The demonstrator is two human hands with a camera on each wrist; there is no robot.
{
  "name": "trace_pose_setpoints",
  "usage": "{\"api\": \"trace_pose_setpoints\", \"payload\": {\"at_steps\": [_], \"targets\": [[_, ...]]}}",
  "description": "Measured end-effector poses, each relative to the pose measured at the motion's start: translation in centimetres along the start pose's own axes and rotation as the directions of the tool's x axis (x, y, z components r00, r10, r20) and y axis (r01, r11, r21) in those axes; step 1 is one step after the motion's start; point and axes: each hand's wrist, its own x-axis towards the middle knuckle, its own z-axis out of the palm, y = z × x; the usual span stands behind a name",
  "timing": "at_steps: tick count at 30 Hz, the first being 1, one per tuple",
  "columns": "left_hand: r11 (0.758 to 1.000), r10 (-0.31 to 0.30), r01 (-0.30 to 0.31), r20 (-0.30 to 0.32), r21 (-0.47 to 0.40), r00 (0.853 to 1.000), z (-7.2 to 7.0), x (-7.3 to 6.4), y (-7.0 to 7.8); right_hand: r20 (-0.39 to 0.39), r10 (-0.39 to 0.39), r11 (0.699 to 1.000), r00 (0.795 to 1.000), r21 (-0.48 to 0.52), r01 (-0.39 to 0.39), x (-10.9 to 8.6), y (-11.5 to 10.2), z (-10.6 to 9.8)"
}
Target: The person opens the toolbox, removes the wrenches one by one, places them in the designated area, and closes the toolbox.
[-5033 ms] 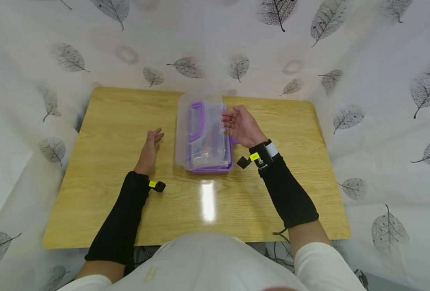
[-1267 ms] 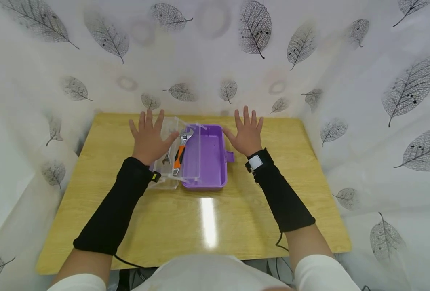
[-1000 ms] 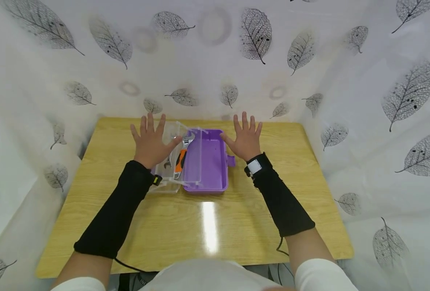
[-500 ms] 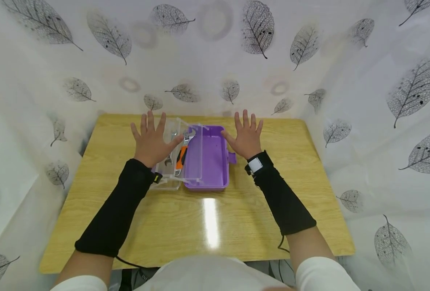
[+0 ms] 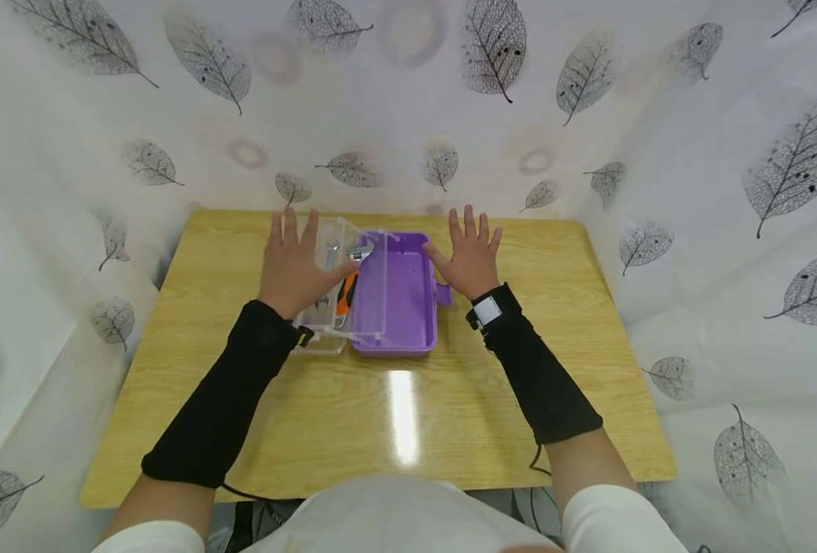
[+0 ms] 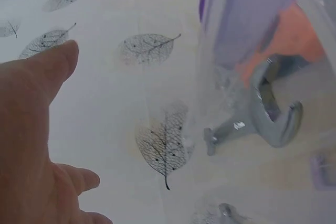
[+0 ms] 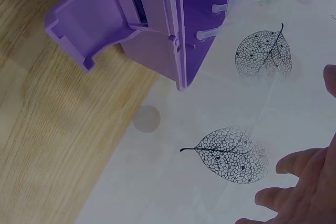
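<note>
A purple toolbox [image 5: 408, 292] stands unlidded in the middle of the table, its inside visible and its latch [image 7: 94, 19] swung outward on the right. A clear tray [image 5: 325, 345] sits over its left side and reaches past it. Inside the clear plastic lies an adjustable wrench [image 5: 347, 292] with an orange and black handle; its steel jaw shows large in the left wrist view. My left hand [image 5: 294, 269] is over the tray, fingers extended, thumb toward the wrench and partly hiding it. My right hand [image 5: 472, 261], fingers spread, is beside the toolbox's right rim. Neither hand holds anything.
A wooden table [image 5: 540, 369] carries the toolbox. Behind it and at both sides hangs a white curtain [image 5: 395, 100] printed with dark leaves. Cables [image 5: 537, 458] run from the sleeves near the table's front edge.
Five seconds ago the clear lid covered the toolbox; now it stands opened out with the tray to the left. In the last half second my left hand has turned slightly, its thumb moving over the wrench.
</note>
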Motion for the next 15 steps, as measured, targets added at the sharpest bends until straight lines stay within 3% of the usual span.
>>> {"api": "trace_pose_setpoints", "payload": {"at_steps": [9,15], "targets": [[0.998,0.049,-0.051,0.059,0.038,0.997,0.3,0.0,3.4,-0.015,0.029,0.999,0.999,0.029,-0.029,-0.5,1.0,-0.3],[0.995,0.034,-0.046,0.142,0.083,0.989,2.0,0.3,5.2,-0.038,0.020,0.998,0.999,0.062,-0.018,-1.3,1.9,-0.1]]}}
